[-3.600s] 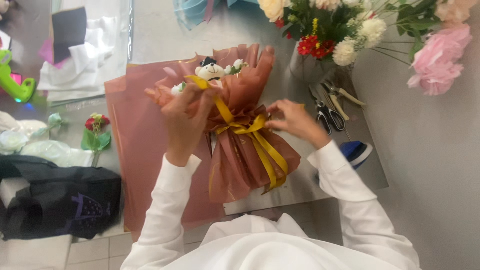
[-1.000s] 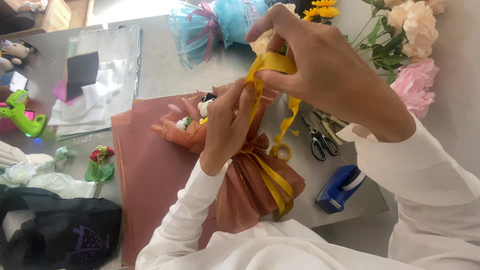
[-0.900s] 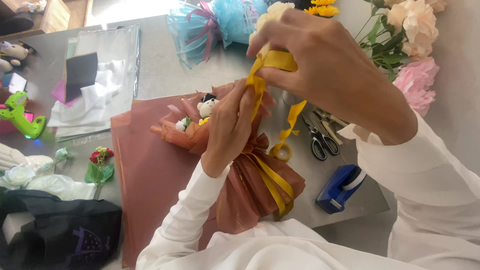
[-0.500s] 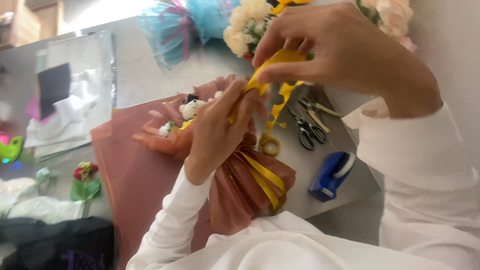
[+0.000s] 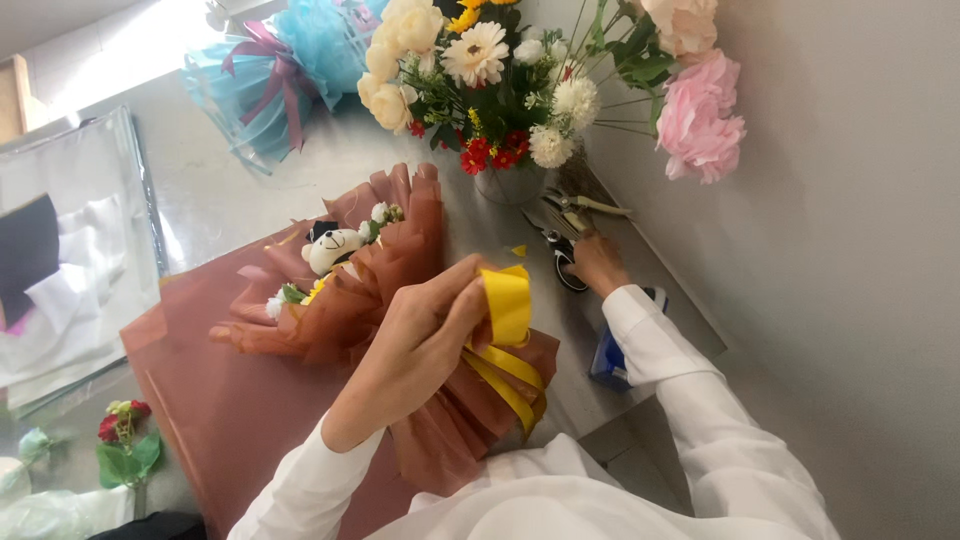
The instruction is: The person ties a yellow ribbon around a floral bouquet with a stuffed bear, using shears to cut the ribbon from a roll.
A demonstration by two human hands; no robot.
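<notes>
A small bouquet in brown mesh wrap lies on a brown paper sheet, with a toy bear among its flowers. My left hand pinches a loop of yellow ribbon upright at the bouquet's neck, where more ribbon is tied round the wrap. My right hand is stretched to the far right of the table. Its fingers are curled on the black handles of a pair of scissors next to the vase.
A vase of mixed flowers and pink blooms stand against the right wall. Metal shears lie by the vase. A blue tape dispenser sits under my right forearm. A blue-wrapped bouquet lies at the back, clear plastic sheets at the left.
My right hand has let go of the ribbon above the bouquet and dropped to the scissors at the right. My left hand now holds the ribbon loop alone.
</notes>
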